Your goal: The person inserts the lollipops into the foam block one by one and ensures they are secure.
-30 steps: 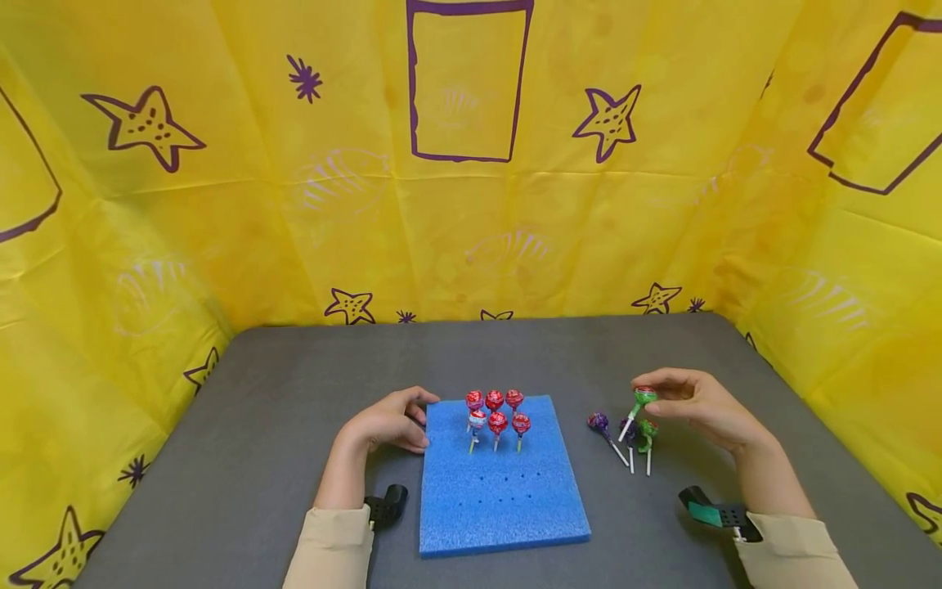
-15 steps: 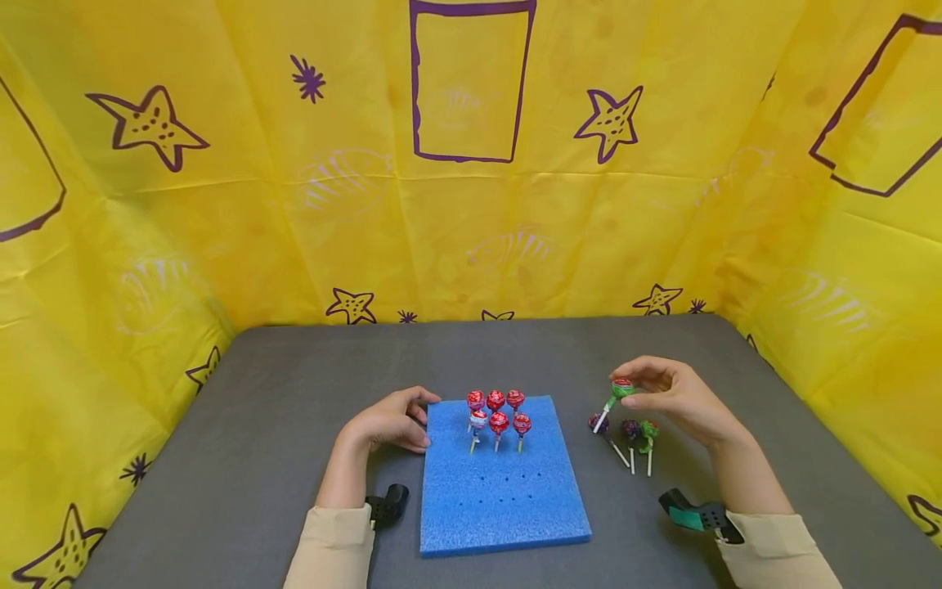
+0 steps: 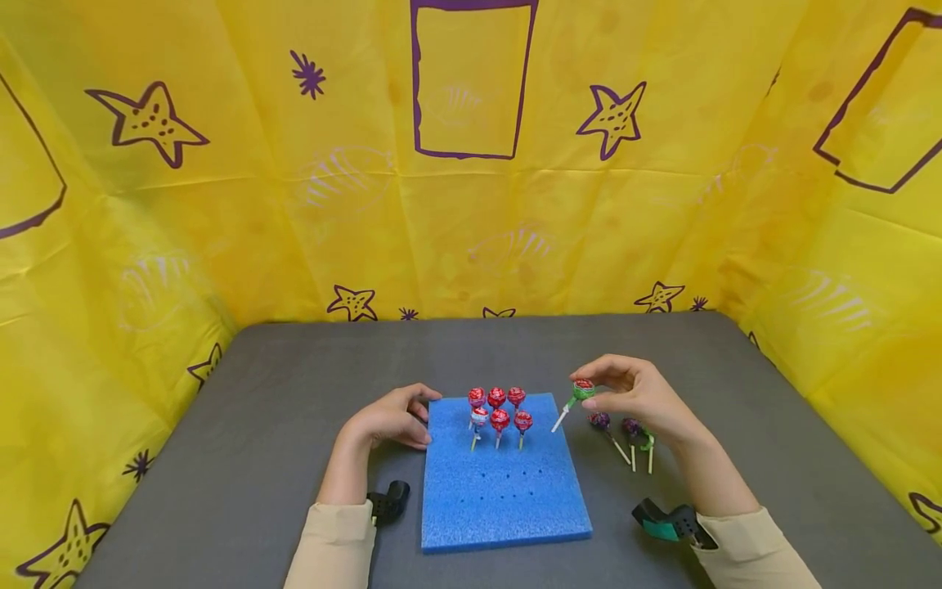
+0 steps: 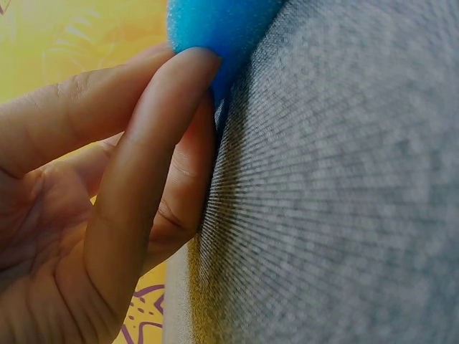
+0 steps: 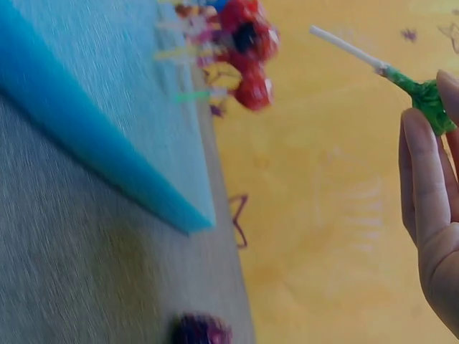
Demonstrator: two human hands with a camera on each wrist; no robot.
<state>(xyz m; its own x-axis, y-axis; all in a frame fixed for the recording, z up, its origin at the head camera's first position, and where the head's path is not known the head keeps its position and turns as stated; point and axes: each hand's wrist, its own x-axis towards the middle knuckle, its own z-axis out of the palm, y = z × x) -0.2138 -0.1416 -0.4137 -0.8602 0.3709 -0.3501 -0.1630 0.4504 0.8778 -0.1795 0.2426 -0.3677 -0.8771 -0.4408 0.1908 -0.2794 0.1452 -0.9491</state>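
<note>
Pinching the green lollipop [image 3: 583, 391] by its head with my right grip [image 3: 639, 397], I expect it light, stiff, slick, best held there, stick [image 3: 561, 419] slanting below.

Board [image 3: 508, 519] on table [image 3: 338, 352], six lollipops [image 3: 500, 420] in it towards rear, loose lollipops [image 3: 599, 420] right

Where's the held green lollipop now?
In the head view, the green lollipop is in the right hand, right of the standing lollipops, near the blue board.
</note>
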